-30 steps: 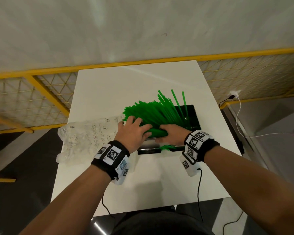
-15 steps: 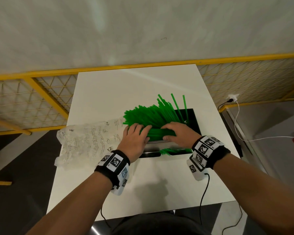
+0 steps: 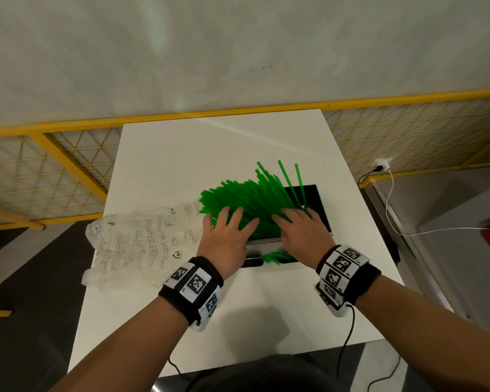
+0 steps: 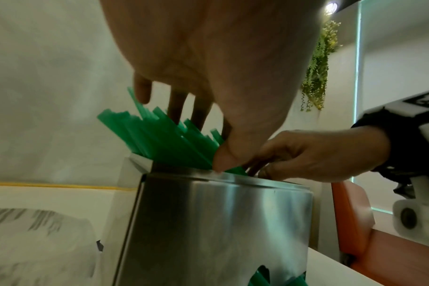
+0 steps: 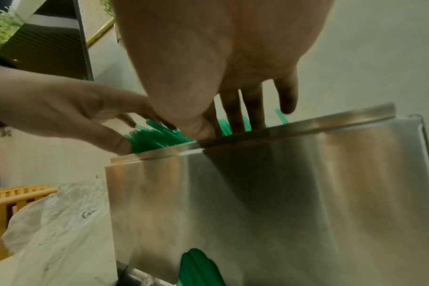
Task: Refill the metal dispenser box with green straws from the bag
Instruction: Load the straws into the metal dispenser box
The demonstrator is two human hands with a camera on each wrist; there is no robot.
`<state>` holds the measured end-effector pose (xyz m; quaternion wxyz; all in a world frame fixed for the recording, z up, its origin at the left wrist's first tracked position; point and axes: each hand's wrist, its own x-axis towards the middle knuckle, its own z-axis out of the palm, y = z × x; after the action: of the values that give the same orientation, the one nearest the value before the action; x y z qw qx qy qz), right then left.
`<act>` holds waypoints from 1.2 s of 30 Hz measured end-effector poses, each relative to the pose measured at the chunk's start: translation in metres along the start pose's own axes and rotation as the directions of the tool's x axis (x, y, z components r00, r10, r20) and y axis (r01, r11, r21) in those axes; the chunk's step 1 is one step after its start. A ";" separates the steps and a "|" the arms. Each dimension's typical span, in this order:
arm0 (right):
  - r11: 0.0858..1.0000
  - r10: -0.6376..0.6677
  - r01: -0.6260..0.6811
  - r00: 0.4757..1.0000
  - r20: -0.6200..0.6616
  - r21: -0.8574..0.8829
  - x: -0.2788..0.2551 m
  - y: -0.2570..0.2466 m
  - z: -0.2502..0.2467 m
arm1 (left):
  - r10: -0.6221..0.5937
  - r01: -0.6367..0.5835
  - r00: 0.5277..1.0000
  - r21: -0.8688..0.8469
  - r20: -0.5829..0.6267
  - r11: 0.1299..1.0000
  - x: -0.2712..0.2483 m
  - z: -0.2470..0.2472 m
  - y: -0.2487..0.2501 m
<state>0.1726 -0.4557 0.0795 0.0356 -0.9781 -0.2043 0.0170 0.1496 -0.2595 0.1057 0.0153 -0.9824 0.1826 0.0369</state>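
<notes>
Black wristbands (image 3: pixel 194 290) w/ b&w square markers, white cam pods.

Count of items on and around the white table (image 3: pixel 181 154)

One metal dispenser box (image 5: pixel 282 193); one clear printed plastic bag (image 3: pixel 142 241), near left of the box; green straws (image 3: pixel 246 199), one dense bundle too many to count, with three long ones standing clear at the far right. Two hands: one left hand (image 3: pixel 227 239), one right hand (image 3: pixel 303 233). Two marker wristbands, one on each wrist. One white cable (image 3: pixel 393 210), far right.
</notes>
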 end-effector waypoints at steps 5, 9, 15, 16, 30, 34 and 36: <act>0.995 -0.051 0.023 0.952 0.301 0.093 0.021 -0.002 -0.019 | -0.022 0.013 0.982 0.048 0.190 0.999 0.014 -0.010 0.002; 0.950 -0.024 -0.134 0.870 0.493 0.283 0.040 0.003 -0.031 | 0.013 -0.013 0.956 -0.002 0.293 1.000 0.024 -0.022 -0.007; 0.935 -0.076 -0.167 0.769 0.635 0.314 0.055 0.004 -0.035 | 0.050 -0.020 0.927 -0.083 0.371 0.996 0.034 -0.028 -0.012; 0.931 -0.060 -0.194 0.753 0.655 0.308 0.056 0.003 -0.035 | 0.055 -0.022 0.924 -0.090 0.379 0.996 0.034 -0.028 -0.012; 0.832 0.023 -0.393 0.728 0.685 0.391 0.050 -0.012 -0.024 | -0.046 -0.013 0.926 0.152 0.374 0.988 0.029 -0.035 -0.007; 0.760 -0.055 -0.407 0.736 0.675 0.506 0.047 -0.010 -0.025 | -0.063 0.016 0.946 0.148 0.319 0.989 0.027 -0.032 -0.007; 0.730 -0.063 -0.408 0.759 0.648 0.548 0.043 -0.008 -0.025 | -0.048 0.005 0.950 0.137 0.307 0.991 0.027 -0.031 -0.010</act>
<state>0.2106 -0.4327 0.1047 0.3073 -0.8515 -0.0859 0.4161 0.1809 -0.2613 0.1349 0.1104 -0.9635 0.1667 0.1779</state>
